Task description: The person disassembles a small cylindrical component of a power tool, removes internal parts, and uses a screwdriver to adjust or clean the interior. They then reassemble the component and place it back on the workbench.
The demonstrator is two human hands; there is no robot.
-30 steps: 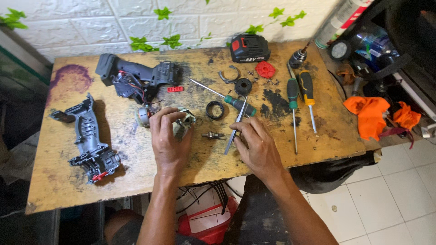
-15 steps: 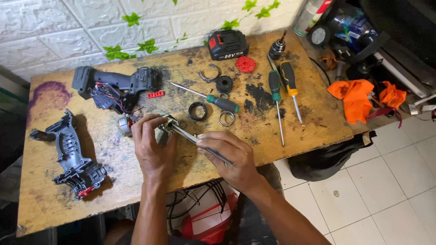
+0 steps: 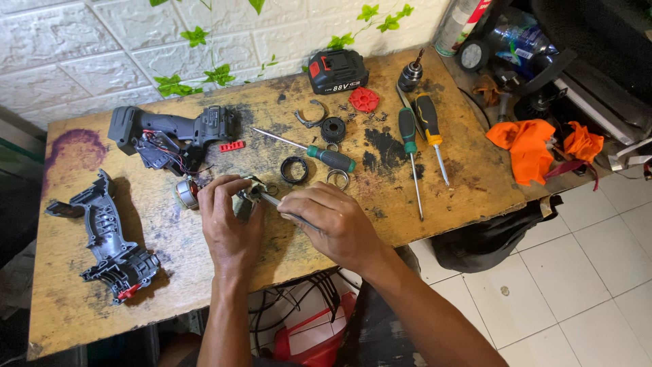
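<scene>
here, much of the small metal part [image 3: 246,197] is hidden by the left hand [image 3: 229,224], whose fingers are curled closed around it, so its exact shape cannot be made out. the right hand [image 3: 333,221] is closed on a thin metal tool [image 3: 272,201]; only the shiny tip is seen, touching the part, while the handle is covered by the fingers. a round silvery motor piece [image 3: 185,194] lies just beside the left fingers. the worn, stained wooden table [image 3: 81,306] is cut off at the lower left. a black plastic housing half [image 3: 109,238] is laid at the left, an open drill body [image 3: 170,132] with exposed wires behind it. a green-handled screwdriver [image 3: 319,155] and a black ring [image 3: 294,170] lie just beyond the hands.
</scene>
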